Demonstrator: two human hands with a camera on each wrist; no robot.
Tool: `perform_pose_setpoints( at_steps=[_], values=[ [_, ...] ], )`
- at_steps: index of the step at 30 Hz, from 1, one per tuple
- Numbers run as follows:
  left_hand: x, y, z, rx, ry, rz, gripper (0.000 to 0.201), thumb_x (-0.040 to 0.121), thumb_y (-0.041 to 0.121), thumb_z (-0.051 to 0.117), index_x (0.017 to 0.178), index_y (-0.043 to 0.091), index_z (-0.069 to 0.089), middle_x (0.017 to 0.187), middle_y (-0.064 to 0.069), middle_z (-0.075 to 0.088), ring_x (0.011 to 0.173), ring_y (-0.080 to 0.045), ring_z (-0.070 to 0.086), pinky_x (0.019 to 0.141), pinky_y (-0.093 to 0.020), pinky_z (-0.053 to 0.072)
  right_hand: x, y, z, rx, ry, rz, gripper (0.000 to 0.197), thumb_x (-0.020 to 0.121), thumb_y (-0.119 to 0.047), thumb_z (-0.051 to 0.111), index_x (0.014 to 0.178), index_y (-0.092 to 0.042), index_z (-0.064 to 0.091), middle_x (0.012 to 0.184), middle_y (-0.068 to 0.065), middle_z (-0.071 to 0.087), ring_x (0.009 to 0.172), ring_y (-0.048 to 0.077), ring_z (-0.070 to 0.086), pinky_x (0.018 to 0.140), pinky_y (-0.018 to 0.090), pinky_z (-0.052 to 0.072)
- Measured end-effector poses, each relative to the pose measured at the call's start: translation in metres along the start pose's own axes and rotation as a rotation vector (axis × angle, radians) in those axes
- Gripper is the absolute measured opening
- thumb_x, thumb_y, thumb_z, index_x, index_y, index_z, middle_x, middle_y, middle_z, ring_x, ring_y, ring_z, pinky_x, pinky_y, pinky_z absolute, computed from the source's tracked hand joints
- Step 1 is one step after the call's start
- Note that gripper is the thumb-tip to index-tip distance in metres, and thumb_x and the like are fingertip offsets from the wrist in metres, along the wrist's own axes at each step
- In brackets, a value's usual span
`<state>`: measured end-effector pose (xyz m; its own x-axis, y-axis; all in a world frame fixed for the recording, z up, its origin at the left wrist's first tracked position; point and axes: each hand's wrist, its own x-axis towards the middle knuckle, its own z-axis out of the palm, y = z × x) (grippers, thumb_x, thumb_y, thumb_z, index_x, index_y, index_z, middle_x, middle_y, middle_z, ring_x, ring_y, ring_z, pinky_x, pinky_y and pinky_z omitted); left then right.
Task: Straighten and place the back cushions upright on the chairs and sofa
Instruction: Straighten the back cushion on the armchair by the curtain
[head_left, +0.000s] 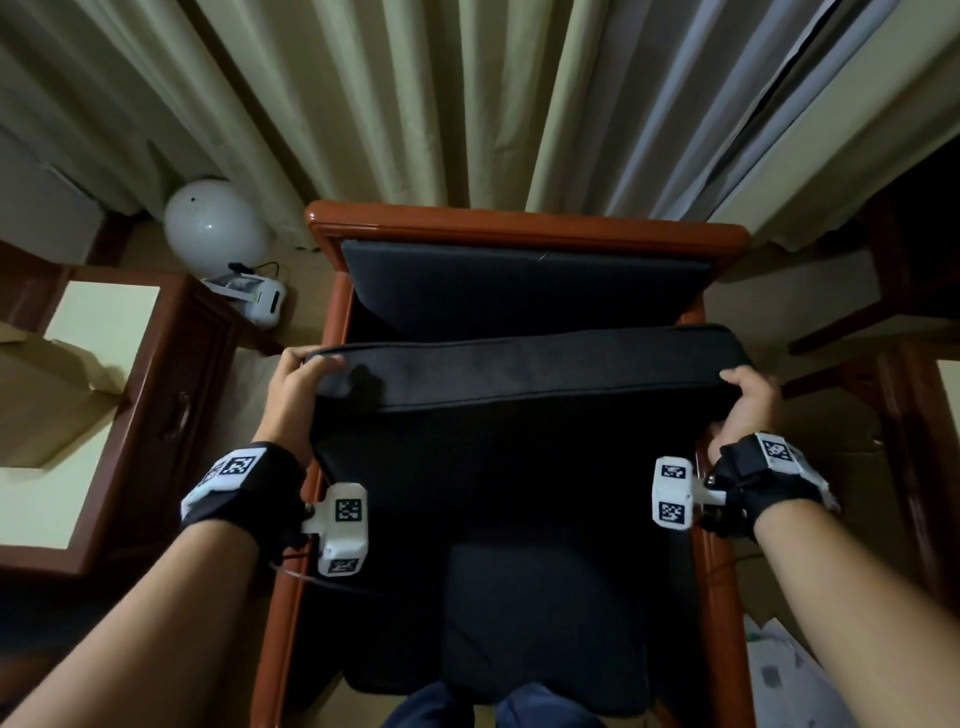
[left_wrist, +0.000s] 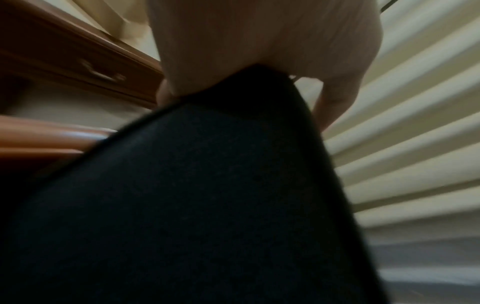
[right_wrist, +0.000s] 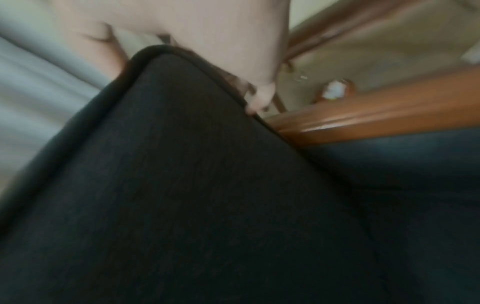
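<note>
A dark back cushion (head_left: 524, 369) is tilted up off the seat of a wooden armchair (head_left: 524, 226), its top edge short of the padded backrest (head_left: 519, 291). My left hand (head_left: 298, 376) grips the cushion's upper left corner, fingers curled over the edge. My right hand (head_left: 748, 397) grips the upper right corner. In the left wrist view the hand (left_wrist: 259, 51) wraps the cushion (left_wrist: 194, 195) corner. The right wrist view shows the same for the other hand (right_wrist: 207, 41) on the cushion (right_wrist: 194, 185). The dark seat cushion (head_left: 519, 597) lies below.
Pleated curtains (head_left: 467, 104) hang close behind the chair. A wooden side table (head_left: 156, 374) stands at the left, with a white balloon (head_left: 213, 226) and a small white device (head_left: 254, 296) on the floor beside it. Another wooden piece (head_left: 893, 374) stands at the right.
</note>
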<state>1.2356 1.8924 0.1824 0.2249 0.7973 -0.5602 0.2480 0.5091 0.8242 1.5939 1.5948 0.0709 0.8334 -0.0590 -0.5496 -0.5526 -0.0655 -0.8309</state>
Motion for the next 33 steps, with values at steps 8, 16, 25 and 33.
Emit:
perform_pose_setpoints(
  at_steps=[8,16,25,33],
  values=[
    [-0.034,-0.054,-0.045,0.034,0.083,-0.282,0.051,0.087,0.057,0.061,0.118,0.017,0.062,0.118,-0.015,0.067,0.093,-0.026,0.064,0.092,-0.041,0.050,-0.121,-0.034,-0.048,-0.324,0.066,0.095,0.085,0.070,-0.077,0.052,0.131,-0.018,0.055,0.136,0.006,0.055,0.122,0.027,0.052,0.106,0.049,0.040],
    [-0.081,-0.076,-0.057,0.122,0.017,-0.505,0.037,0.092,0.053,0.046,0.091,0.018,0.058,0.081,-0.009,0.059,0.068,-0.024,0.054,0.059,-0.030,0.047,-0.145,-0.052,-0.051,-0.382,-0.143,0.267,0.036,0.097,-0.039,0.048,0.068,-0.018,0.052,0.058,0.002,0.057,0.042,0.012,0.058,0.052,0.026,0.039],
    [-0.104,-0.075,-0.057,0.163,-0.004,-0.521,0.032,0.088,0.041,0.053,0.093,0.010,0.063,0.071,-0.013,0.064,0.064,-0.030,0.059,0.060,-0.033,0.050,-0.143,-0.039,-0.084,-0.374,-0.241,0.256,0.034,0.096,-0.039,0.046,0.066,-0.022,0.049,0.050,0.002,0.058,0.036,0.014,0.056,0.050,0.023,0.040],
    [-0.138,-0.089,-0.072,0.099,0.037,-0.518,0.027,0.080,0.029,0.054,0.090,0.006,0.064,0.061,-0.014,0.066,0.048,-0.029,0.062,0.065,-0.036,0.048,-0.171,-0.017,-0.122,-0.368,-0.177,0.322,0.020,0.086,-0.027,0.056,0.069,-0.016,0.057,0.040,0.001,0.058,0.046,0.023,0.057,0.057,0.028,0.041]
  ],
)
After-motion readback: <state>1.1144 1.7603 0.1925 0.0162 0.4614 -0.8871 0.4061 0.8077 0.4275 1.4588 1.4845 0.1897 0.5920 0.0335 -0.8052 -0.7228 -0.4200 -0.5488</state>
